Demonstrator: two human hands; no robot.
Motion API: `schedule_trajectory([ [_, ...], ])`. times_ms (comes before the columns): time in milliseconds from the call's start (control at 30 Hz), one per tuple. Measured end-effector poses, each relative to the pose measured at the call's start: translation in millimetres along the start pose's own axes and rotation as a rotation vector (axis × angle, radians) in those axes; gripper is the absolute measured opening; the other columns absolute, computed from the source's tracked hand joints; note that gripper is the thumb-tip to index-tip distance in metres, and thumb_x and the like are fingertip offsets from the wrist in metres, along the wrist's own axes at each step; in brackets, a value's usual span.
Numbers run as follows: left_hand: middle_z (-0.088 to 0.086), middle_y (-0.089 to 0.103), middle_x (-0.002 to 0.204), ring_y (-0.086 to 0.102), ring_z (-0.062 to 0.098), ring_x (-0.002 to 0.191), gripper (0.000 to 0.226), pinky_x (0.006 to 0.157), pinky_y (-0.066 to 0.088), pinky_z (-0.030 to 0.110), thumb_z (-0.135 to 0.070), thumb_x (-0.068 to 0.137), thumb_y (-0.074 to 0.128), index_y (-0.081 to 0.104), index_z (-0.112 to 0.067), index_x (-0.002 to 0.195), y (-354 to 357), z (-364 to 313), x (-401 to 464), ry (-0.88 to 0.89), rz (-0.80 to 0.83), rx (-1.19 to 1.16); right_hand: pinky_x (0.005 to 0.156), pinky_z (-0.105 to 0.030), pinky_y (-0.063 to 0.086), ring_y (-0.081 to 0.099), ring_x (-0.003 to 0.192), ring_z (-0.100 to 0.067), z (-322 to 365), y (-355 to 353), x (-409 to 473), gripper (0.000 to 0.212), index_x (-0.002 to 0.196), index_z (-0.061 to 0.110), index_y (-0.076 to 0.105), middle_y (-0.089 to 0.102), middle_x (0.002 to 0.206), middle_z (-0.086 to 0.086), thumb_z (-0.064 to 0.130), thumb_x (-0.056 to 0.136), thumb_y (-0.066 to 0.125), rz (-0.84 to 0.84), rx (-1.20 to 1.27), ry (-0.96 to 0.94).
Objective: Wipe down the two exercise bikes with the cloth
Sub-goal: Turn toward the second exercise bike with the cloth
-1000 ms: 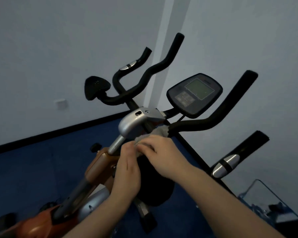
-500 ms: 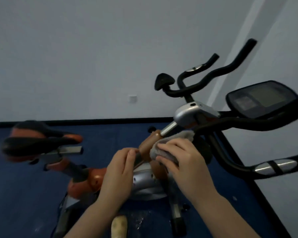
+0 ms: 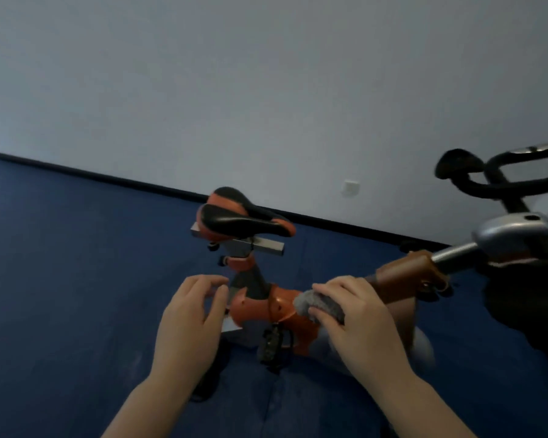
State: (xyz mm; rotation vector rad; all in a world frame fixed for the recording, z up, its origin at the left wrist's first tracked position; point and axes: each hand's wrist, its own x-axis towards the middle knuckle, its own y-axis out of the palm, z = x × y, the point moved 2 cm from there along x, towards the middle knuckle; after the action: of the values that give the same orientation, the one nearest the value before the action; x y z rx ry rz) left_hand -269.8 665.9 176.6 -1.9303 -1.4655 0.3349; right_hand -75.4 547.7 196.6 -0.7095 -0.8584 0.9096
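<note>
So the right hand (image 3: 358, 317) is bunched over the grey cloth (image 3: 320, 303), fingers curled on top and pressing it onto the orange frame (image 3: 282, 306) of the exercise bike, right where the sloping front tube (image 3: 402, 281) meets the main body. The left hand (image 3: 187, 324) is empty, fingers loosely spread and half curled, hovering just beside the seat post (image 3: 250, 281) without touching it as far as I can tell.

The cloth looks soft and fuzzy, basically weightless, so it'll mould around tubes and joints fine. I'd guess it's best kept wadded under the palm like this, because a loose corner could snag on the pedal (image 3: 269, 341) hanging just below. The frame is hard painted metal and probably a bit slick, so firm pressure should do it. The bike itself looks heavy enough not to shift, though bracing the free hand on the post wouldn't hurt.

Further out, the black and orange saddle (image 3: 244, 221) sits up behind the hands, not being wiped right now. The silver stem housing (image 3: 516, 232) and black handlebars (image 3: 500, 181) are off to the right. It all stands on a blue floor (image 3: 76, 263) by a pale wall. Only one bike is clearly identifiable here.
</note>
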Motion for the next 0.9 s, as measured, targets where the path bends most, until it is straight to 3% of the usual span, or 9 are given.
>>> schedule_trajectory([
  [233, -0.017, 0.056, 0.108, 0.058, 0.006, 0.096, 0.026, 0.083, 0.049, 0.032, -0.037, 0.092, 0.045, 0.062, -0.026, 0.108, -125, 98, -4, -0.028, -0.048, 0.184, 0.085, -0.019, 0.037, 0.046, 0.095, -0.006, 123, 88, 22, 0.03, 0.107, 0.019, 0.066, 0.05, 0.096, 0.016, 0.022, 0.078, 0.073, 0.044, 0.043, -0.049],
  [433, -0.011, 0.058, 0.109, 0.058, 0.011, 0.093, 0.025, 0.082, 0.049, 0.035, -0.034, 0.092, 0.048, 0.062, -0.022, 0.109, -202, 172, 12, -0.046, -0.101, 0.27, 0.083, -0.018, 0.035, 0.049, 0.097, -0.012, 200, 148, 43, 0.03, 0.107, 0.015, 0.067, 0.059, 0.099, 0.006, 0.02, 0.078, 0.073, 0.095, 0.032, -0.073],
  [567, -0.011, 0.058, 0.111, 0.057, 0.012, 0.084, 0.025, 0.079, 0.047, 0.032, -0.034, 0.092, 0.049, 0.062, -0.022, 0.11, -214, 195, 34, -0.061, -0.064, 0.273, 0.081, -0.019, 0.035, 0.049, 0.096, -0.011, 219, 164, 57, 0.028, 0.106, 0.015, 0.067, 0.059, 0.099, 0.006, 0.019, 0.079, 0.072, 0.13, 0.0, -0.054],
  [900, -0.014, 0.053, 0.121, 0.054, 0.009, 0.095, 0.03, 0.085, 0.044, 0.026, -0.039, 0.094, 0.045, 0.058, -0.026, 0.117, -183, 232, 128, -0.081, 0.118, 0.249, 0.08, -0.017, 0.033, 0.047, 0.097, -0.009, 214, 220, 161, 0.028, 0.106, 0.017, 0.067, 0.059, 0.099, 0.007, 0.022, 0.079, 0.071, 0.133, -0.02, -0.042],
])
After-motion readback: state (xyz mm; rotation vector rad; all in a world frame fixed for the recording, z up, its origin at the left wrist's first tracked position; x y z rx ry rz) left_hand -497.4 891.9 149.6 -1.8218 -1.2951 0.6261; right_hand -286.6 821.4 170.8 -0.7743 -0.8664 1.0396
